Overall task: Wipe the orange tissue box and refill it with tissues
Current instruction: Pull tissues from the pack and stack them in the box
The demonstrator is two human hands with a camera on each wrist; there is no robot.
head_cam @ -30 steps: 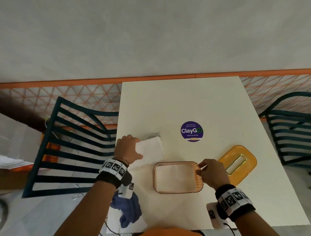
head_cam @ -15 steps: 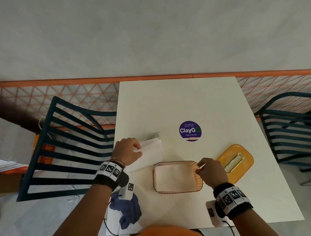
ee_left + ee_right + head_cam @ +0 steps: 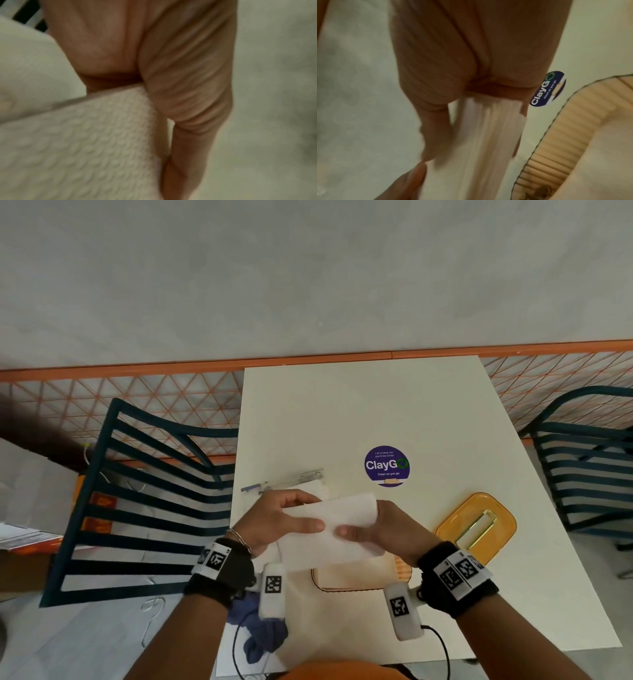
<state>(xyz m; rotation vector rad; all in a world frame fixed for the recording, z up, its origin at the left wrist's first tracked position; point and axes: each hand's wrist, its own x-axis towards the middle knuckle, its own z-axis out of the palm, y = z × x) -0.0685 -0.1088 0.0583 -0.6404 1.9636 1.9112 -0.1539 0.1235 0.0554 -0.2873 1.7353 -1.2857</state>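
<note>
— Chair (image 3: 144,508) first, at the far left: dark slatted metal, drawn up beside the white table (image 3: 376,405). What sits at the table's near-left corner?

— Blue cloth (image 3: 263,635), crumpled, partly over the near edge. Farther up that side lie a few small metal items (image 3: 291,479) (too blurred to name) beside a white pile (image 3: 320,491) that looks like more tissues.

— And the left hand (image 3: 274,522)?

— It grips the left end of a white stack of tissues (image 3: 329,535), thumb lying across the top, fingers curled underneath. The left wrist view shows the embossed paper wedged under the thumb.

— Where is the stack?

— Held in the air between both hands, over the far-left part of the open orange tissue box (image 3: 359,577), which lies on the table below with no lid on it; its ribbed wall shows in the right wrist view.

— The right hand (image 3: 394,529)?

— It holds the stack's right end, thumb on top, fingers wrapped below; from the wrist the layered edge of the sheets runs out of the palm.

— Farther right?

— A purple round ClayGo sticker (image 3: 386,466) on the tabletop beyond the hands, then the orange lid (image 3: 476,525) with its slot, lying flat, just right of the box. Another dark chair (image 3: 589,460) stands at the right edge.
</note>
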